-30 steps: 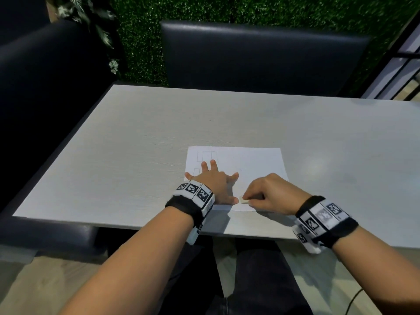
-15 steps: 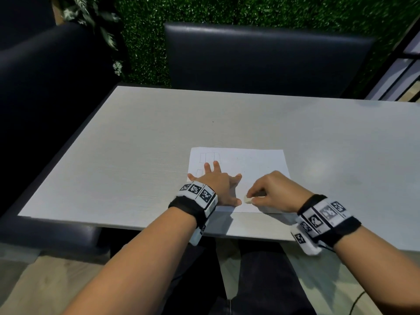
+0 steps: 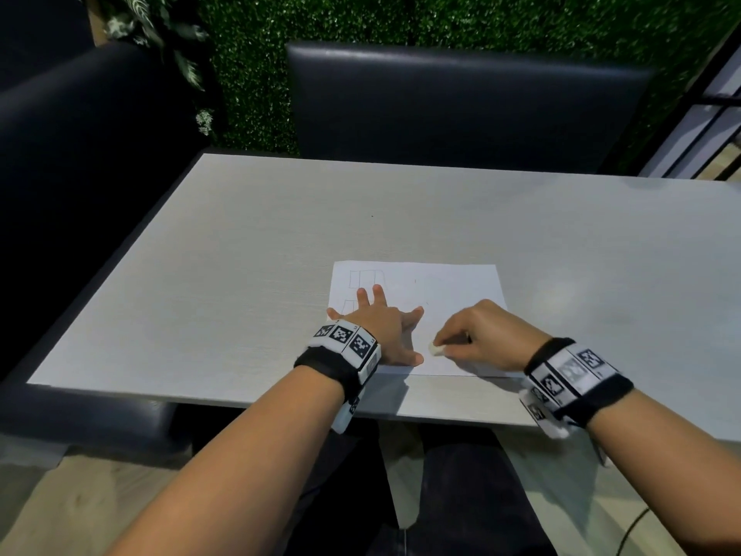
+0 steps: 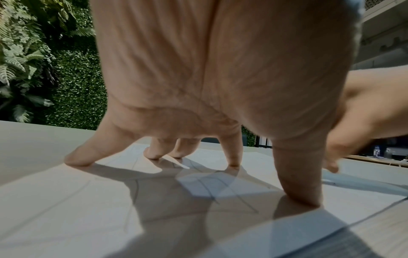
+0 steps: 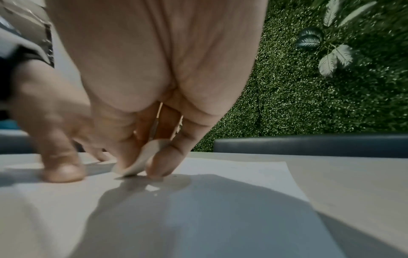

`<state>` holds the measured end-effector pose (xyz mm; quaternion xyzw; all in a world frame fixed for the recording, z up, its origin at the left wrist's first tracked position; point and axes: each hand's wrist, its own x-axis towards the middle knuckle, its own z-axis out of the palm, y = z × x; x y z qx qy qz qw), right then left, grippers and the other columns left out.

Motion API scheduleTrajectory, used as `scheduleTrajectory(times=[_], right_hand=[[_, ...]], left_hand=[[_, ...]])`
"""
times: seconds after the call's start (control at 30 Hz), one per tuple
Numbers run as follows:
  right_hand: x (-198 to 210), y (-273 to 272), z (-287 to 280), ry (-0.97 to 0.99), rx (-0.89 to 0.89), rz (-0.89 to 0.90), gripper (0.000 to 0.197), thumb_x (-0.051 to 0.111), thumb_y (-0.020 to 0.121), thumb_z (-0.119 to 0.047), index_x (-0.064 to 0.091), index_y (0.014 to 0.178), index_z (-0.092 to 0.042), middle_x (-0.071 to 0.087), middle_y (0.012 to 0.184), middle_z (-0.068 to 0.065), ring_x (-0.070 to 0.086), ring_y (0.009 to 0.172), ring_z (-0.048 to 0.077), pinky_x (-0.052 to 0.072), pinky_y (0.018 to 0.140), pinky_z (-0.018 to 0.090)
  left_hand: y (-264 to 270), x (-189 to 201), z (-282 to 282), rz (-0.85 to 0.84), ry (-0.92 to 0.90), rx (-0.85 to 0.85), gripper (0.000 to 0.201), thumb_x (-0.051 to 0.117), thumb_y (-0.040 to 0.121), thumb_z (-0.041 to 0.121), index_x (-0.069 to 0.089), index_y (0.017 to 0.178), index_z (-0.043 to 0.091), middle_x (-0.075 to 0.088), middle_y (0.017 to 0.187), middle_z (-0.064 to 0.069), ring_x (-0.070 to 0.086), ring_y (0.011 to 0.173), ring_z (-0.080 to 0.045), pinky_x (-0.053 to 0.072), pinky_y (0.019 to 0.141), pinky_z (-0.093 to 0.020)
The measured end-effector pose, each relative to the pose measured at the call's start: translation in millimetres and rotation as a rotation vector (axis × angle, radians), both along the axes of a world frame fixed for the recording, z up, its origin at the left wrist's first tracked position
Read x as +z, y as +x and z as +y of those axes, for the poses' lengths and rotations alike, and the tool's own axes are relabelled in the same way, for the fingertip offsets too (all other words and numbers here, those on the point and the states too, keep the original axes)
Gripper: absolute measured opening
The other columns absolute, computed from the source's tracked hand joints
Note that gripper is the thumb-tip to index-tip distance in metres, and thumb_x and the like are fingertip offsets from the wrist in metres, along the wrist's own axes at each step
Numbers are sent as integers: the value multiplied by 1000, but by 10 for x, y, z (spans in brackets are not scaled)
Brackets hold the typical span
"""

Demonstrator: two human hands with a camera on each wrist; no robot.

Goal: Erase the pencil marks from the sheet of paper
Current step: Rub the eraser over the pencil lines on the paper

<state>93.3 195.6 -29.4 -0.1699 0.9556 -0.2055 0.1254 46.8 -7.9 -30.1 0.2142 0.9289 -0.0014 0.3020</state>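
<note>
Left hand (image 3: 383, 327) splayed flat pinning paper (image 3: 449, 290), right hand (image 3: 487, 335) pinching eraser (image 3: 436, 349); risk: hard strokes near the unpinned right edge could crumple or tear it.

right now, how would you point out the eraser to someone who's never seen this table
On the pale grey wood-grain table lies one white sheet of paper near the front edge. The right hand rests on the sheet's near half and pinches the small off-white eraser at its fingertips. It is the only loose object there, just beside the thumb of the spread left hand.
</note>
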Motion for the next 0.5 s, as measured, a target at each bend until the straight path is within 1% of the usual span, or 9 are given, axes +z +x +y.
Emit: scheduleTrajectory(times=[0.07,0.1,0.17,0.27,0.37,0.4,0.47,0.5], right_hand=[[4,-182,-22,2,-49,57,18,73,92,-30,80,107,-23,77,100,-9,65,85,2,43,77,13],[-1,-242,-43,7,-66,71,18,73,92,-30,80,107,-22,77,100,-7,65,87,5,46,80,17],[-4,-253,-81,18,-88,83,19,72,92,-30,80,108,-21,77,101,-5,61,87,5,47,82,21],[-3,-28,-91,11,-53,43,17,70,93,-30,80,105,-23,76,97,-9,61,81,1,49,80,21],[11,116,-75,-10,-5,-48,18,72,90,-26,80,105,-24,75,97,-14,60,77,-9,44,75,10],[18,81,-63,-12,-13,-48,18,72,90,-26,80,106,-24,75,99,-13,61,79,-8,46,77,11],[30,-76,-37,3,-56,13,18,72,91,-28,80,107,-23,77,101,-9,66,86,1,53,84,21],[45,-158,-34,13,-76,41,18,71,92,-28,80,106,-23,78,101,-7,68,90,6,54,87,26]], left_hand=[[1,-4,-11,1,0,5,90,63,87,70,7,156,59,-20,169,-16,-18,154,-45,9,105,-88],[4,-7,-14,3,0,8,90,63,86,71,7,156,59,-20,169,-15,-17,154,-44,9,105,-88],[9,0,-13,5,5,10,90,63,86,71,7,156,59,-19,169,-15,-17,154,-44,10,105,-88],[9,3,-2,-2,7,10,90,63,87,69,7,157,58,-21,169,-16,-18,154,-44,9,105,-87],[0,0,-6,-11,-6,3,92,64,87,71,5,157,59,-22,168,-16,-19,154,-44,9,105,-88],[-5,-7,-5,-13,-4,2,92,64,86,71,6,157,59,-22,169,-15,-19,154,-44,8,105,-88],[-13,-18,-4,-7,3,7,91,64,86,70,7,156,60,-21,169,-15,-19,154,-44,8,105,-88],[-8,-19,-7,1,4,10,90,64,86,70,8,156,60,-20,169,-15,-18,154,-44,9,106,-87]])
